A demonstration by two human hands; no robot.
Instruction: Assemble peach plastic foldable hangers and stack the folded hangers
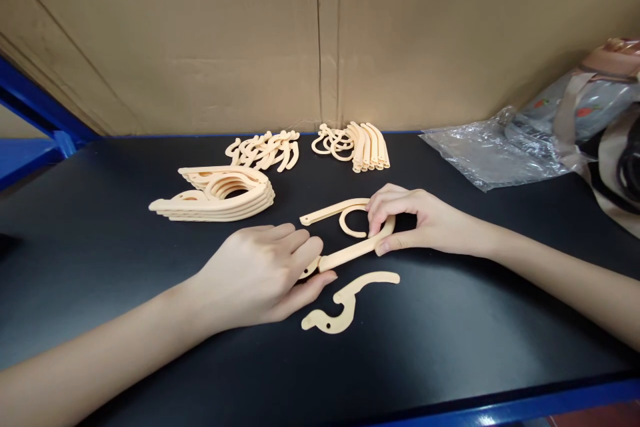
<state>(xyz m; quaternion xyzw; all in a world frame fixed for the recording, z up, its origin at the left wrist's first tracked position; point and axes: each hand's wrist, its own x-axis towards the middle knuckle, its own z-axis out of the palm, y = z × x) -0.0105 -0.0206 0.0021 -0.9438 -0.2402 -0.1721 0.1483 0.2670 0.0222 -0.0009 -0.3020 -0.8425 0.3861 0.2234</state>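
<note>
My right hand [403, 217] grips the bent end of a cream plastic folding hanger [350, 252], thumb on its near arm and fingers by its round hook. At the tip of that near arm, my left hand [273, 273] is closed on a curved hanger end piece [309, 269]; most of this piece is hidden under the fingers, and I cannot tell whether it is seated in the arm. Just in front of the hanger, a loose wavy end piece [345, 303] with a small hole lies flat on the black tabletop [440, 347].
A stack of folded hangers [220, 207] sits left of centre. Behind it lies a pile of wavy end pieces [265, 148]. Loose hooks [334, 141] and hanger arms [370, 147] rest farther right. Clear plastic bag [500, 150], strapped bottle [560, 103] at right; cardboard wall [225, 40] behind.
</note>
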